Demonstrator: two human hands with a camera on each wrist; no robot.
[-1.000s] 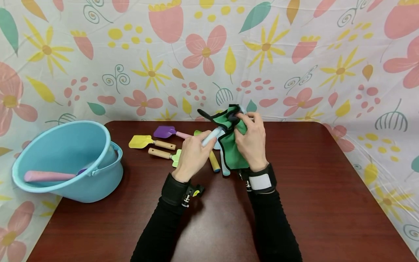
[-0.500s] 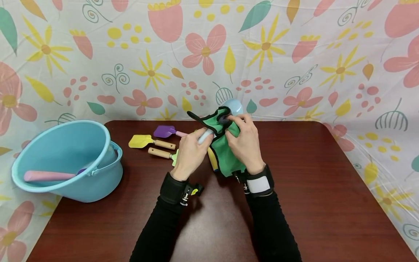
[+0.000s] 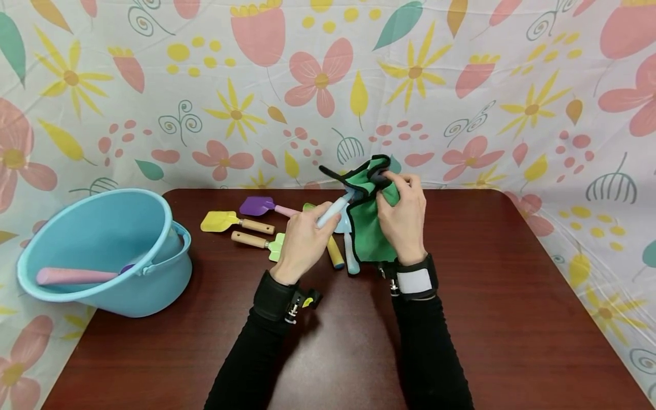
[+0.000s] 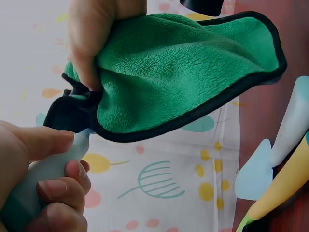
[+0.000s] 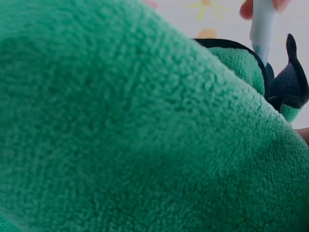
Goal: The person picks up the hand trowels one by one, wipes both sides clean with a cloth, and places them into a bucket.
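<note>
My left hand (image 3: 300, 236) grips the light blue handle of a garden trowel (image 3: 331, 212), tilted up to the right above the table. The trowel's blade is hidden in a green cleaning cloth (image 3: 373, 230) with a black border and a dark reverse side. My right hand (image 3: 403, 219) pinches the cloth around the blade, and the rest of it hangs down. In the left wrist view, the handle (image 4: 67, 162) runs into the cloth's dark fold (image 4: 72, 113), with my right thumb pressed just above. Green cloth (image 5: 145, 130) fills most of the right wrist view.
A light blue bucket (image 3: 130, 299) at the left holds a pink-handled tool (image 3: 77, 276). On the table lie a yellow trowel (image 3: 220, 221), a purple trowel (image 3: 256, 205), a light green rake-like tool (image 3: 275, 247), a yellow-handled tool (image 3: 335, 253) and another light blue trowel (image 3: 351, 256).
Both hands shifted left with the trowel and cloth, then back right. The blade, bared beyond the cloth half a second ago, is covered now.
</note>
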